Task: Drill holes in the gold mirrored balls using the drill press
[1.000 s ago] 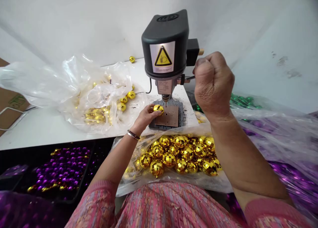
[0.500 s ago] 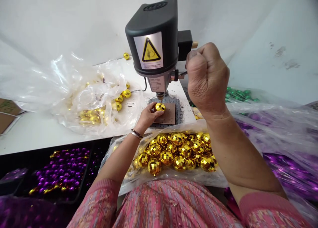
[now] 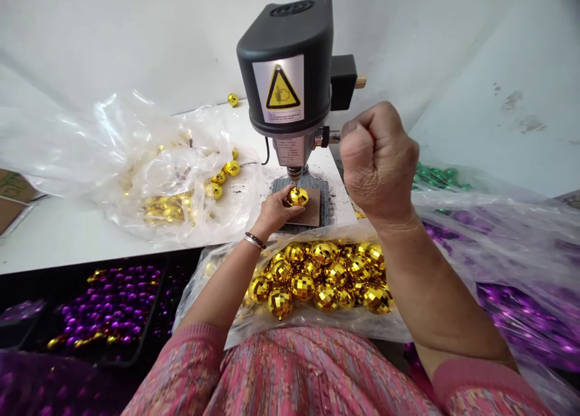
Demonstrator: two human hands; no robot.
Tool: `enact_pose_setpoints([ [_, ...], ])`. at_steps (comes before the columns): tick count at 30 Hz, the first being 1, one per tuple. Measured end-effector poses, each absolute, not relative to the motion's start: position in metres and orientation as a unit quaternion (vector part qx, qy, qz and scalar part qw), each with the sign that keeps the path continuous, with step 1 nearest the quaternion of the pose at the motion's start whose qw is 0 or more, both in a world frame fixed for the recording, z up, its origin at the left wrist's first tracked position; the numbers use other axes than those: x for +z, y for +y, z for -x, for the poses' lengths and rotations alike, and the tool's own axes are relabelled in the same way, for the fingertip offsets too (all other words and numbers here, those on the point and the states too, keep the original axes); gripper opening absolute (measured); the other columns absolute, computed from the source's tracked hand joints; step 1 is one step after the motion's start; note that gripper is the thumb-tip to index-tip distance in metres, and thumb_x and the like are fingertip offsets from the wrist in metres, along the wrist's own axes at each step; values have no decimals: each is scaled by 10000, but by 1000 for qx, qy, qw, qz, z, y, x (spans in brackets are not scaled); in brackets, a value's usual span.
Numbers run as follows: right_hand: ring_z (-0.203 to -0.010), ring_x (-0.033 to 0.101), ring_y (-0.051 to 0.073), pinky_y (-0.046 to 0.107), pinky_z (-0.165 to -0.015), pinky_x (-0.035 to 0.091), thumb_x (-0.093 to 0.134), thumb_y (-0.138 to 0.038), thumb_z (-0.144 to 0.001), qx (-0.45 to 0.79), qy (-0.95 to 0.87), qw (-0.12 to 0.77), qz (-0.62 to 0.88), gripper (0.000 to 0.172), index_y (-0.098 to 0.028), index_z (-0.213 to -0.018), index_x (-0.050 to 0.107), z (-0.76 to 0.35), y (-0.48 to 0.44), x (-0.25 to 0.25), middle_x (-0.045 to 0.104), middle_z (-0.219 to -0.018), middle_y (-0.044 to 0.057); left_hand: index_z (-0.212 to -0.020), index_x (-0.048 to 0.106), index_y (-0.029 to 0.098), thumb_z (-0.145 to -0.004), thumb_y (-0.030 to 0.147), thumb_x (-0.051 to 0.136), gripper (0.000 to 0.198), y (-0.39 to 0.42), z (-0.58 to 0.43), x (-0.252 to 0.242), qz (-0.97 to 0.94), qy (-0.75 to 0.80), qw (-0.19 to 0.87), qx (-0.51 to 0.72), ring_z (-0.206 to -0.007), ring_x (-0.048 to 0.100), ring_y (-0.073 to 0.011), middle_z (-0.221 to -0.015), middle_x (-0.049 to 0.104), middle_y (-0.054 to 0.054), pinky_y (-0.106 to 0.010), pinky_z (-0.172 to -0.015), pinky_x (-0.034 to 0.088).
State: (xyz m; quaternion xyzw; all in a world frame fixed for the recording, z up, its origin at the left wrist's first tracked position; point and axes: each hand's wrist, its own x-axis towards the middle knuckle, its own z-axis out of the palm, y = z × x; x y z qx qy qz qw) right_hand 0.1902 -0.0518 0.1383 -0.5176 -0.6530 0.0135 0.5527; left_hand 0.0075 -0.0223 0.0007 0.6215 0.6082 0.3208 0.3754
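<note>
My left hand [image 3: 277,211] grips a gold faceted ball [image 3: 298,196] on a brown board [image 3: 312,213] at the base of a black drill press [image 3: 283,47]. The drill's tip [image 3: 296,180] is right above the ball; whether they touch I cannot tell. My right hand [image 3: 378,162] is wrapped round the drill's lever [image 3: 334,137], which mostly disappears inside the fist. Nearest to my body, many gold balls [image 3: 302,287] fill an open clear plastic bag [image 3: 194,301] between my forearms.
Clear plastic [image 3: 122,138] covers more gold balls at the left, and one gold ball [image 3: 232,100] lies behind. Black trays with purple balls [image 3: 109,307] are at the lower left. Bags of purple [image 3: 530,319] and green balls [image 3: 437,177] lie right. Dark shavings surround the drill base.
My right hand has moved down slightly with the lever. My left hand and its ball appear slightly further right, as does the drill, with the view shifted a little.
</note>
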Motion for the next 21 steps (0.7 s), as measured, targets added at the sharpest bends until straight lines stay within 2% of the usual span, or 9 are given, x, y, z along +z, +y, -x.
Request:
enact_pose_setpoints([
  [5,-644,506,93,268,-733,499,390,-375,-946,-10,-661,552,508,244,-218,-781,477,-190,-59,123,534,-686,0,-1275,726,210,-628,212,872,663,-24,-7,2,-625,597,380,329,-947,676,-216,-970,779,-19,-300,-895,512],
  [15,-694,553,125,295,-741,503,379,-375,-967,-63,-666,569,478,254,-225,-832,533,-189,-62,86,543,-710,17,-1261,715,198,-743,284,803,532,-26,-5,0,-687,572,333,301,-950,674,-224,-1021,777,-32,-303,-868,504],
  [21,-691,567,134,297,-721,503,424,-363,-954,-86,-650,595,466,224,-226,-851,568,-186,-60,72,576,-720,20,-1244,731,224,-675,262,853,583,-25,-4,-9,-663,575,340,337,-932,678,-228,-991,784,-28,-304,-858,520],
])
